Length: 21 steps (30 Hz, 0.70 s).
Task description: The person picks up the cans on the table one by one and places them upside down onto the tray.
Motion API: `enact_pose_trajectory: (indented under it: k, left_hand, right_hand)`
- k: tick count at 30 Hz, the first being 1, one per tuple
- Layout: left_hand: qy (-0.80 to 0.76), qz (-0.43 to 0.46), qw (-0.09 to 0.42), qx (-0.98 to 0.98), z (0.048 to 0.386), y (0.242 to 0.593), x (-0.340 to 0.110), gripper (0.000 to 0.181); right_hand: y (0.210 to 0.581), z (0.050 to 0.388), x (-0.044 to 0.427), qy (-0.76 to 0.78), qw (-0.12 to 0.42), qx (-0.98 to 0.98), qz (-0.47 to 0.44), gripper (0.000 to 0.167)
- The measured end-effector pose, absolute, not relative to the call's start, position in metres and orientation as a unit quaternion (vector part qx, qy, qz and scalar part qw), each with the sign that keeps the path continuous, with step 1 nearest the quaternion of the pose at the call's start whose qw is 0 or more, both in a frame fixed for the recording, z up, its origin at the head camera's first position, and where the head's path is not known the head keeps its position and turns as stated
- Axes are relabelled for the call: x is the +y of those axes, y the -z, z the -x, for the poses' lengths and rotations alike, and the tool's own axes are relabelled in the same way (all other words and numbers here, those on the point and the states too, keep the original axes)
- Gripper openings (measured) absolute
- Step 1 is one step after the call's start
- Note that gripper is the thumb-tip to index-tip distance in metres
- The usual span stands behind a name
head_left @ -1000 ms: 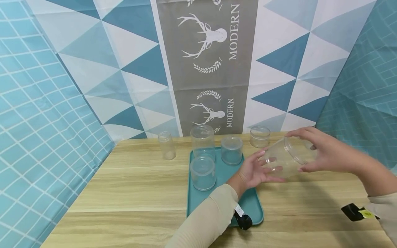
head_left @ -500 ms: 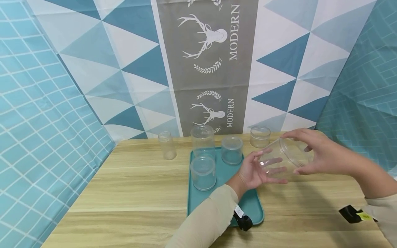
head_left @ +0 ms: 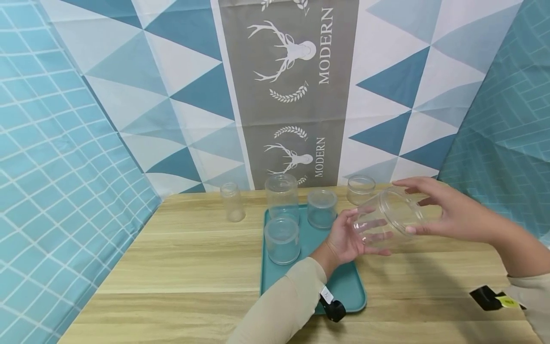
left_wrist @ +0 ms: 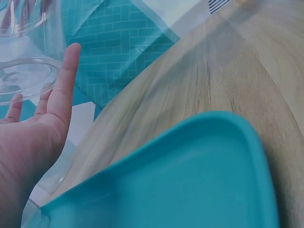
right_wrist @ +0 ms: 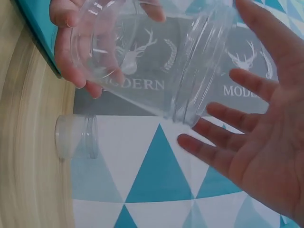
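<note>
A large clear jar [head_left: 392, 210] is tilted above the table, right of the teal tray [head_left: 354, 301]. My left hand [head_left: 345, 241] holds its lower end, fingers spread along the side; the left wrist view shows the hand [left_wrist: 40, 137] by the jar's round base [left_wrist: 28, 78]. My right hand [head_left: 451, 212] is at the jar's wider rimmed end. In the right wrist view, the fingers of that hand [right_wrist: 261, 128] are spread beside the rim of the jar [right_wrist: 152, 66], some at or near its edge; exact contact is unclear.
On the tray stand a tall clear jar [head_left: 281, 193] and two shorter ones, one at the back [head_left: 322, 210] and one in front [head_left: 281, 241]. A narrow clear jar [head_left: 233, 203] stands left of it, a low one [head_left: 360, 191] at the table's back edge. Patterned cloths hang behind.
The jar and my left hand have shifted slightly left. My right hand's fingers have loosened and spread at the rim.
</note>
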<state>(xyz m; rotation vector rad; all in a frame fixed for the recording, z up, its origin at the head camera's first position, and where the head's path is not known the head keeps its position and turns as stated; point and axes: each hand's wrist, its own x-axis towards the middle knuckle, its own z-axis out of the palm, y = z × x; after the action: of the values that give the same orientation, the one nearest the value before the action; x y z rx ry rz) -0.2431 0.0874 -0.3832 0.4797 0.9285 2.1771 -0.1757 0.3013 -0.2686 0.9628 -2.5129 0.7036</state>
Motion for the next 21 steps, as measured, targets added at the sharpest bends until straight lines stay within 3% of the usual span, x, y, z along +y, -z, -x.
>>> enact_pose_trajectory:
  k: [7, 17, 21]
  left_hand:
    - [-0.843, -0.191, 0.351, 0.36, 0.242, 0.382, 0.08, 0.044]
    - [-0.842, -0.208, 0.335, 0.367, 0.242, 0.382, 0.067, 0.036]
    - [-0.839, -0.221, 0.329, 0.374, 0.24, 0.382, 0.062, 0.038]
  right_hand:
    - [0.274, 0.178, 0.305, -0.345, 0.195, -0.88, -0.261, 0.055]
    - [0.287, 0.189, 0.309, -0.412, 0.276, -0.851, -0.171, 0.048]
    - [0.293, 0.192, 0.309, -0.416, 0.278, -0.857, -0.12, 0.045]
